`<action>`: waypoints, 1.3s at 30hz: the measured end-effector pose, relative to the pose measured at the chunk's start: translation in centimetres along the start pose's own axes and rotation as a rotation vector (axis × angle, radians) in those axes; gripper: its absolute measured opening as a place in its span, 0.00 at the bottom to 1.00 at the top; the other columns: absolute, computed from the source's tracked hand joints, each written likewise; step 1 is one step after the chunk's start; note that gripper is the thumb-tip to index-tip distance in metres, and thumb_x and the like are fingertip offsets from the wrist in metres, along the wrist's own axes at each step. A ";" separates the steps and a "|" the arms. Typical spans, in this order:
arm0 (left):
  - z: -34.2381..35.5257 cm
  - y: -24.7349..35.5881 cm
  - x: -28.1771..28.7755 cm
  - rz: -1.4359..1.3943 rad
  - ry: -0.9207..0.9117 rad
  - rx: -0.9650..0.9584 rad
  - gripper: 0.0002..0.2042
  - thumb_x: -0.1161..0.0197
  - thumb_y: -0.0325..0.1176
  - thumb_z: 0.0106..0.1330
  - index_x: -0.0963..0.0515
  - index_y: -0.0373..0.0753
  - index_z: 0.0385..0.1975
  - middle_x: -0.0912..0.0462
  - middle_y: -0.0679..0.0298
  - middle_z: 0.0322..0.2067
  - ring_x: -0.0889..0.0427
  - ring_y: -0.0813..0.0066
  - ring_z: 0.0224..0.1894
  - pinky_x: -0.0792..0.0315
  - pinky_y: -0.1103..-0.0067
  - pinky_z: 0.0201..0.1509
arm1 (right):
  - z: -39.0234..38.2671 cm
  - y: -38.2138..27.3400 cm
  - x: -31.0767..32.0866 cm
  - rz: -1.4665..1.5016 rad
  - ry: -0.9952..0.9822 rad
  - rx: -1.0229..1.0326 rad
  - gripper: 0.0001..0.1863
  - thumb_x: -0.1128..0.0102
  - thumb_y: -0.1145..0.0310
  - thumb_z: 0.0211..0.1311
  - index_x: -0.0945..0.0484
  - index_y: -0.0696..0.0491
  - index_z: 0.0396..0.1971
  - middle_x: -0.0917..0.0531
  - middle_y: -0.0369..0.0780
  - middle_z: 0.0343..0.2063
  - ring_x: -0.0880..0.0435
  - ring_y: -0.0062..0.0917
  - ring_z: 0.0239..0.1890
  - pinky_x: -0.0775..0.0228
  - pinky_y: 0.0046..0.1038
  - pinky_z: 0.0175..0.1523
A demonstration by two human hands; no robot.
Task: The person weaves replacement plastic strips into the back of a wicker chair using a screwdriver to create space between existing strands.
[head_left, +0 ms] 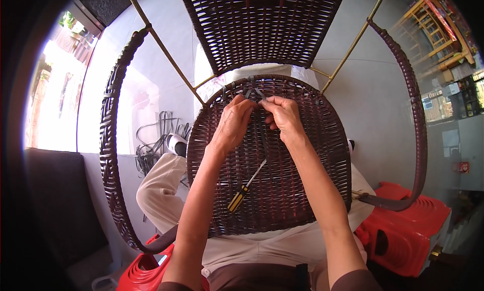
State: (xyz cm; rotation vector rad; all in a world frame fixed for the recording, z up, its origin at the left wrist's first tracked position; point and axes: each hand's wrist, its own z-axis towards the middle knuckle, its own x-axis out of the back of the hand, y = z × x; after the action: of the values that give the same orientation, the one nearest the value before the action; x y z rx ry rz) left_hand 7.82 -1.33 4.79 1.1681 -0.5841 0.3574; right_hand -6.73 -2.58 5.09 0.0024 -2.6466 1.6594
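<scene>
A dark brown woven wicker seat [307,155] lies over my lap, its curved rim at the top. Near that rim, my left hand [234,117] has its fingers closed on a thin grey strip [257,92], which loops up from the weave. My right hand [282,114] pinches the same strip just to the right, its lower fingers curled. Both sets of fingertips nearly meet, partly hiding the strip. A screwdriver [237,198] with a yellow and black handle rests on the seat between my forearms, shaft pointing up and right.
The woven backrest [262,29] stands beyond the seat, with brass-coloured frame bars and wrapped armrests [413,104] either side. Loose grey strips [151,150] lie on the floor at left. Red plastic stools [406,235] sit at lower right and left. Wooden furniture [428,24] stands upper right.
</scene>
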 end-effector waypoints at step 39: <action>3.4 -0.1 1.8 -1.038 0.134 0.532 0.06 0.40 0.34 0.59 0.25 0.42 0.22 0.31 0.75 0.15 0.35 0.90 0.16 0.38 0.91 0.20 | -1.9 -0.4 -2.5 -1.025 0.211 0.258 0.04 0.42 0.71 0.49 0.24 0.55 0.22 0.19 0.42 0.25 0.19 0.36 0.31 0.28 0.36 0.35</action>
State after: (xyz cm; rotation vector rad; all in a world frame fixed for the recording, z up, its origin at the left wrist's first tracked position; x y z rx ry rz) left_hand 8.52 -4.59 6.74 1.7712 0.3011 -0.3277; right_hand -4.19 -1.03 6.22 0.9359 -1.7100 1.4381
